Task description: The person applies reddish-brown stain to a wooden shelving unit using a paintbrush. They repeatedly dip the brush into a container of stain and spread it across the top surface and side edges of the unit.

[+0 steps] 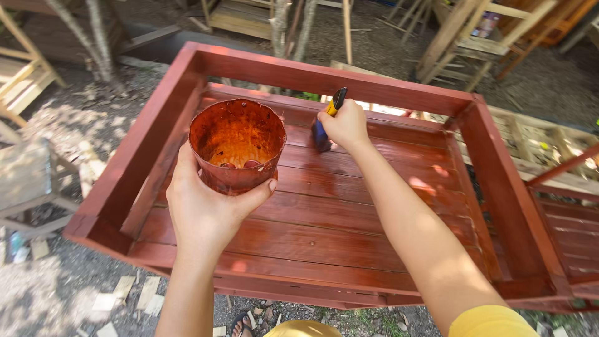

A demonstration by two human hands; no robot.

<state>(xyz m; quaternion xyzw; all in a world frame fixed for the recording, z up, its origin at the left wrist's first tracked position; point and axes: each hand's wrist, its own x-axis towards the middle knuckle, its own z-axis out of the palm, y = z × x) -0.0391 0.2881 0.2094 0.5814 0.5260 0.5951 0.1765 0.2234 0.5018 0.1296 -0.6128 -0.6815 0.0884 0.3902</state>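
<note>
My left hand [206, 206] grips a stain-coated cup [237, 146] holding a little reddish stain, above the red slatted frame [324, 218]; my right hand [345, 125] clasps a paintbrush [326, 122] against its slats.

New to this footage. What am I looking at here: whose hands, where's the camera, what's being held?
There is one picture, taken by a camera worn on a person's head and looking down, so the two bare arms reaching in from the bottom are that person's own. No machine is involved.

The left hand grips a stained reddish-brown cup from below; it is open at the top and smeared inside with orange-red stain. The right hand is closed around a brush with a yellow and black handle, its blue head down on the slats.

Under both hands sits a red-stained wooden frame with a slatted floor, looking wet and glossy. Around it are bare-wood furniture pieces on dirt ground outdoors.
</note>
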